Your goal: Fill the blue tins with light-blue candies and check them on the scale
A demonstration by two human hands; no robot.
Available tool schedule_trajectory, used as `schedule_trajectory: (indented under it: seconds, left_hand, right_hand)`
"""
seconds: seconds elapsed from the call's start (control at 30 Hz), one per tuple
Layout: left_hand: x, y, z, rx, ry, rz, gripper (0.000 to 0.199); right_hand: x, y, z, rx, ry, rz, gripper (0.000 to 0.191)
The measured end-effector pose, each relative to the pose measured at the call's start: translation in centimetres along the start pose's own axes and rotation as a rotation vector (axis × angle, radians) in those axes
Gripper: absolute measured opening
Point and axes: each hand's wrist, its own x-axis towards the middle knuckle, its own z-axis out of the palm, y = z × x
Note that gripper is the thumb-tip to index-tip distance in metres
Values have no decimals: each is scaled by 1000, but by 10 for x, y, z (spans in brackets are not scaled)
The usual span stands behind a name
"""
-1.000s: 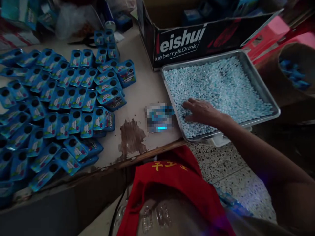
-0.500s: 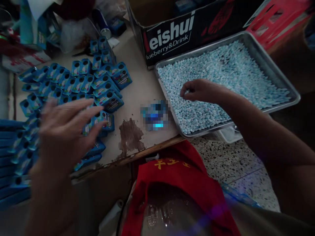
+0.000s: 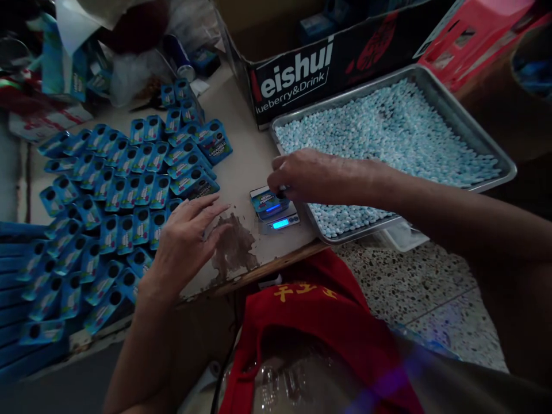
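Because the small box [image 3: 268, 202] sits on the lit scale [image 3: 280, 223], its weight likely reads in place. Right hand [image 3: 302, 175] curls over it; can't tell if fingers are clamped or apart. Left hand [image 3: 183, 238], fingers apart, is near the blue boxes [image 3: 133, 190]. Candy tray [image 3: 511, 168] sits just right, probably for short reach.

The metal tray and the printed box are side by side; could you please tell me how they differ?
The metal tray is shallow and plain, while the printed box is deeper, with lettering. The tray holds pale pellets; the box holds blue packs. Both are open-topped.
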Motion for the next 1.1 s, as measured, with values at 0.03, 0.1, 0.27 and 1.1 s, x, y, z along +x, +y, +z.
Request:
schedule_trajectory:
  seconds: [0.03,0.1,0.27,1.1]
  left_hand:
    - [-2,-2,0,-5,-7,-7,27]
    - [-5,-5,2,-15,-28,-20,27]
    - [-5,-7,5,-38,-24,7,30]
    - [1,8,49,118,89,-236,29]
  right_hand:
    - [0,0,1,5,6,-1,34]
    - [-2,1,3,22,13,8,37]
    - [-4,5,3,141,41,63,35]
    - [-67,117,59,1166,369,622,18]
